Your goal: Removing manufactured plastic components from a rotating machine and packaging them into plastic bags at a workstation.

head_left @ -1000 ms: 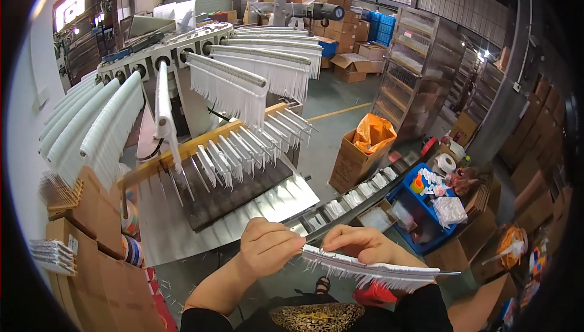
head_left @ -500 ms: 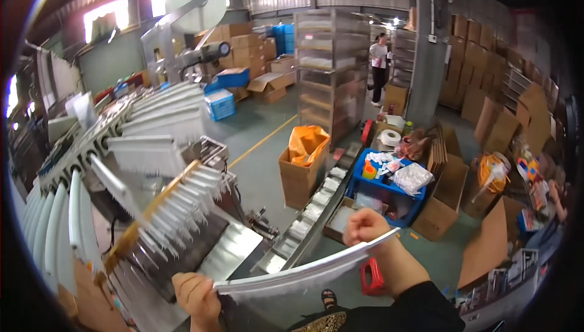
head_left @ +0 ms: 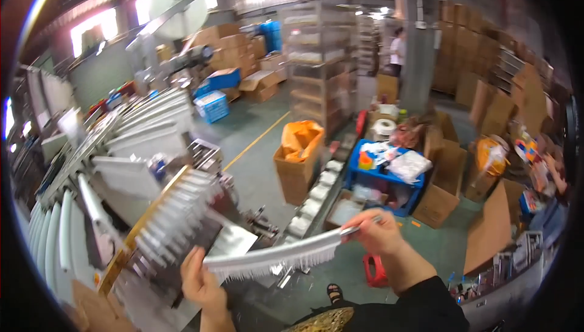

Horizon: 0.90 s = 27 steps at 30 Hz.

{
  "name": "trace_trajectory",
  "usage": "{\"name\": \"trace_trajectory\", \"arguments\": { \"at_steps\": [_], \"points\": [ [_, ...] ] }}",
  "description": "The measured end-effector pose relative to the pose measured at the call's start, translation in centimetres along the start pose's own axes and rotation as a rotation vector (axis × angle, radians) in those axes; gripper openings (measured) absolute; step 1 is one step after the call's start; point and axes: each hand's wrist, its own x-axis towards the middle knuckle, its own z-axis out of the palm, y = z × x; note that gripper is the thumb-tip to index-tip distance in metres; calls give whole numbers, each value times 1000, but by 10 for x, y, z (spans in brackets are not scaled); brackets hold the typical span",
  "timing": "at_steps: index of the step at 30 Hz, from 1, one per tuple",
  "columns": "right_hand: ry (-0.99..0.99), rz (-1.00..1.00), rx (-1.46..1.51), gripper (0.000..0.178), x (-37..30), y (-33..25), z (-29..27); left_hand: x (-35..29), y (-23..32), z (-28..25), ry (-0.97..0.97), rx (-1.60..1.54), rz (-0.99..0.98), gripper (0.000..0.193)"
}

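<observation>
A long white strip [head_left: 274, 256] stretches between my two hands in front of my body, its lower edge hung with a ragged fringe of thin pieces. My left hand [head_left: 204, 283] pinches the strip's left end. My right hand [head_left: 376, 233] is closed on the other end, which is higher and farther right; a short grey tip shows at the fingers. Just beyond my left hand, a wooden bar [head_left: 149, 216] carries a row of blurred, pale hanging pieces. A bright metal plate [head_left: 234, 241] lies behind the strip.
At the left, a machine bears white arms [head_left: 143, 143]. A narrow conveyor [head_left: 316, 201] runs away ahead, beside a carton [head_left: 292, 177] with an orange bag. To the right are a blue bin [head_left: 389, 195], open cartons [head_left: 447, 189] and a red plastic object [head_left: 374, 271] on the floor.
The strip's fringe now shows clearly, and its right end sits lower and farther left, in my right hand's fingers. The background person is now partly hidden by the pillar. The view has shifted slightly.
</observation>
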Motion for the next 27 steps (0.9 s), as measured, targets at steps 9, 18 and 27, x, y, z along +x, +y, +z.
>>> {"name": "trace_trajectory", "arguments": {
  "at_steps": [9, 18, 27],
  "points": [
    [167, -115, 153, 18, 30, 18, -27, 31, 19, 19, -282, -68, 119, 51],
    [269, -85, 221, 19, 93, 35, -51, 19, -15, 26, -330, 179, 160, 61],
    [201, -151, 181, 20, 254, 65, -111, -19, -49, 33, -399, 714, -110, 52]
  ]
}}
